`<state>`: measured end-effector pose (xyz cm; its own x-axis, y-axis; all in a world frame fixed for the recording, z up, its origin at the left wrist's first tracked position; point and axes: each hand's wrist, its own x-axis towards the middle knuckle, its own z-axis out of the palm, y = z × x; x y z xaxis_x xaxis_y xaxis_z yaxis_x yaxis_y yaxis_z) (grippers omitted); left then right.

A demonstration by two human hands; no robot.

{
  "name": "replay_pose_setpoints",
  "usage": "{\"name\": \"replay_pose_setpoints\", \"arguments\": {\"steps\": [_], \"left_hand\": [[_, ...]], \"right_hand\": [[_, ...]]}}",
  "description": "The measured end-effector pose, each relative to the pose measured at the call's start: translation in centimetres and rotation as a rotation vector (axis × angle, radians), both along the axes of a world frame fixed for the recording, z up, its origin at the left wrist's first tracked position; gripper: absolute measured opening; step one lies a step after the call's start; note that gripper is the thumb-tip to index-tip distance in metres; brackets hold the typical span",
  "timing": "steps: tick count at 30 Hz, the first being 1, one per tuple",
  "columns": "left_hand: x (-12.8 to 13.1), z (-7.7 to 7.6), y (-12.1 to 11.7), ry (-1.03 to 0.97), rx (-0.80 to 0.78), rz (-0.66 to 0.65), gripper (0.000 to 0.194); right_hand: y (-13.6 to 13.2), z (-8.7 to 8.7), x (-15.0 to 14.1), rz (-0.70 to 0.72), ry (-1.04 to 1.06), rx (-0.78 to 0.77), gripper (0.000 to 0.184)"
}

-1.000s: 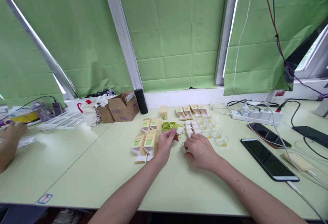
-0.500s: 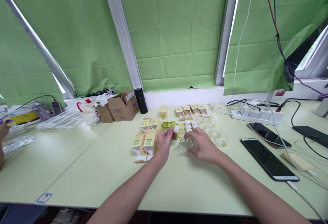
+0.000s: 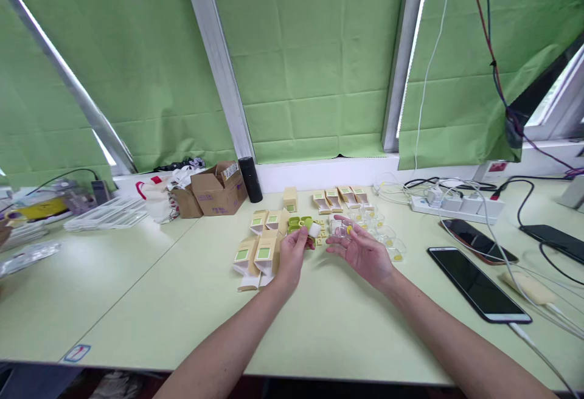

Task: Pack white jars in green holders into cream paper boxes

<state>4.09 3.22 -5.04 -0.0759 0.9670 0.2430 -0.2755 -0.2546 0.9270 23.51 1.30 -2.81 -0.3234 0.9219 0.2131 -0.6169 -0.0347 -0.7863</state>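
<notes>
A small white rounded case (image 3: pixel 314 229) is pinched between the thumb and fingers of my left hand (image 3: pixel 292 254). My right hand (image 3: pixel 365 254), palm turned up, holds a clear plastic case (image 3: pixel 340 230) with a yellow spot at its edge. Further clear plastic cases (image 3: pixel 389 241) with yellow spots lie just beyond and right of that hand. Green cases (image 3: pixel 295 222) sit behind my left fingers, partly covered. Small yellow pieces (image 3: pixel 321 226) lie between my hands. Left of my left hand stand open tan boxes (image 3: pixel 267 252) with green squares.
More tan boxes (image 3: pixel 342 199) stand at the back. A brown carton (image 3: pixel 219 189) and a black cylinder (image 3: pixel 250 179) are at the back left. On the right lie phones (image 3: pixel 479 284), a power strip (image 3: pixel 456 205) and loose cables.
My right hand has rolled from palm down to palm up, bringing the clear plastic case up and away from me. My left hand keeps its pinch. Another person's hand at far left has mostly left view.
</notes>
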Motion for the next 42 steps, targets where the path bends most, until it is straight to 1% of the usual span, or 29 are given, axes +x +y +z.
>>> {"name": "replay_pose_setpoints", "arguments": {"steps": [3, 6, 8, 12, 16, 18, 23, 26, 28, 31, 34, 38, 42], "left_hand": [[0.0, -0.1, 0.0, 0.016, 0.007, 0.002, 0.056], [0.0, -0.2, 0.1, 0.033, 0.017, 0.008, 0.056], [0.0, -0.2, 0.1, 0.042, 0.022, 0.014, 0.056], [0.0, -0.3, 0.2, 0.053, 0.030, 0.029, 0.055], [0.0, -0.2, 0.1, 0.077, 0.040, 0.041, 0.056], [0.1, 0.0, 0.0, 0.093, 0.039, 0.052, 0.057], [0.3, 0.6, -0.6, 0.112, 0.043, 0.069, 0.055], [0.4, 1.0, -0.9, 0.120, 0.042, 0.074, 0.055], [0.5, 1.2, -1.1, 0.119, 0.041, 0.069, 0.055], [0.5, 1.2, -1.1, 0.115, 0.037, 0.070, 0.055], [0.6, 1.2, -1.1, 0.117, 0.036, 0.079, 0.055], [0.6, 1.3, -1.1, 0.126, 0.041, 0.090, 0.055], [0.6, 1.3, -1.0, 0.137, 0.057, 0.089, 0.056]], "right_hand": [[0.1, -0.3, -0.1, 0.032, 0.056, -0.041, 0.051], [0.3, -0.6, -0.1, 0.035, 0.056, -0.032, 0.051], [0.5, -0.8, -0.2, 0.001, 0.054, -0.015, 0.051], [0.8, -1.4, -0.3, -0.113, 0.028, -0.002, 0.053], [1.4, -2.4, -0.5, -0.261, -0.084, 0.028, 0.061], [1.6, -2.8, -0.5, -0.298, -0.150, 0.061, 0.066], [1.6, -2.8, -0.7, -0.379, -0.319, 0.142, 0.065], [1.5, -2.7, -0.9, -0.419, -0.400, 0.149, 0.065], [1.5, -2.8, -1.0, -0.411, -0.432, 0.136, 0.064], [1.4, -2.8, -1.1, -0.391, -0.452, 0.127, 0.058], [1.2, -2.6, -1.1, -0.345, -0.447, 0.121, 0.056], [0.6, -1.7, -1.1, -0.231, -0.377, 0.051, 0.059], [0.3, -1.1, -1.0, -0.152, -0.270, -0.018, 0.058]]}}
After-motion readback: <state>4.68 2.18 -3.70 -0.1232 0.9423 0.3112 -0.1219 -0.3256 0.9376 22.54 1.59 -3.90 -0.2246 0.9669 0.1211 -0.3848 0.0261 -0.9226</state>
